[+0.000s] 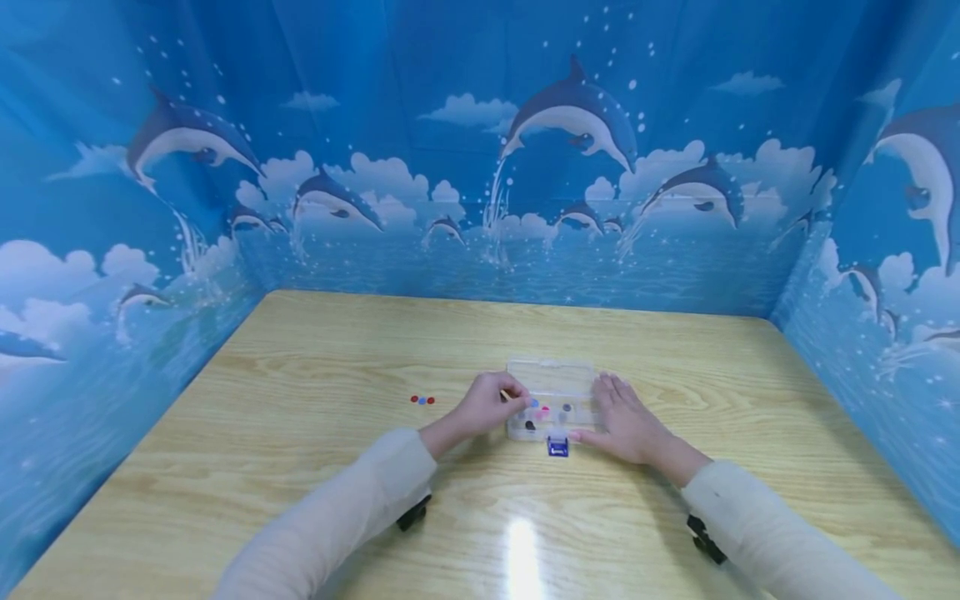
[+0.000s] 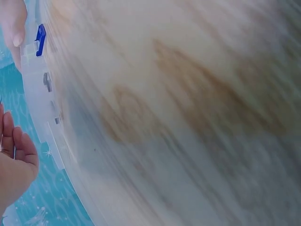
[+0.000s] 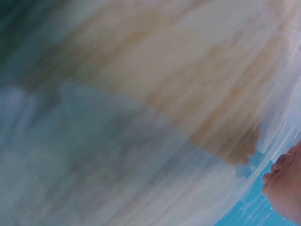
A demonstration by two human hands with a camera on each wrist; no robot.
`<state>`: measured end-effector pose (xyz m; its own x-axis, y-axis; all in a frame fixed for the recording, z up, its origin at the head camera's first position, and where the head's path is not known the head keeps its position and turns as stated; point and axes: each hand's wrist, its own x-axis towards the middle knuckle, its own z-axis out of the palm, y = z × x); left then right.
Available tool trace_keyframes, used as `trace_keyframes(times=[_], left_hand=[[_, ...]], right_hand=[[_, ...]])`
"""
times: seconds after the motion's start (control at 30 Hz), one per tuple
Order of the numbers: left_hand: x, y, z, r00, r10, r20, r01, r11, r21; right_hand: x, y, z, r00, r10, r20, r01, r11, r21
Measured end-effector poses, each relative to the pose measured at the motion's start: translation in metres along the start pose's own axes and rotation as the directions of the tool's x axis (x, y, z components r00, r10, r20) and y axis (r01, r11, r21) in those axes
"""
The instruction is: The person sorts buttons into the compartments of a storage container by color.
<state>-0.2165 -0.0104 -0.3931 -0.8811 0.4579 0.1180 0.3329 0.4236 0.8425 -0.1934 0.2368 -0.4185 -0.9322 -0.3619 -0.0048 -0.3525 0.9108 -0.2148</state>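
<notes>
A clear plastic box (image 1: 555,427) lies on the table with its see-through lid (image 1: 551,377) swung back. Inside are several small round pieces, among them a black piece (image 1: 530,425), a pink piece (image 1: 543,412) and a grey piece (image 1: 567,407). Over the box's left side, my left hand (image 1: 483,403) has thumb and forefinger together at a small blue disc (image 1: 534,403), which it appears to pinch. Straight-fingered, my right hand (image 1: 628,423) rests along the box's right side, thumb at the front edge. A dark blue latch (image 1: 557,447) sticks out at the front.
On the wood-grain table (image 1: 322,483), left of the box, a short row holds a red disc (image 1: 414,399), a blue disc (image 1: 422,402) and another red disc (image 1: 431,401). A dolphin-print curtain (image 1: 420,167) surrounds the table's back and sides.
</notes>
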Motion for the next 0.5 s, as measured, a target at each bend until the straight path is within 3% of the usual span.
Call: trace_keyframes(times=[0.5], left_hand=[[0.004,0.004,0.011,0.998,0.055,0.015,-0.055,0.998,-0.006]], right_hand=[[0.0,-0.001,-0.001,1.0,0.002,-0.005,-0.002,1.0,0.009]])
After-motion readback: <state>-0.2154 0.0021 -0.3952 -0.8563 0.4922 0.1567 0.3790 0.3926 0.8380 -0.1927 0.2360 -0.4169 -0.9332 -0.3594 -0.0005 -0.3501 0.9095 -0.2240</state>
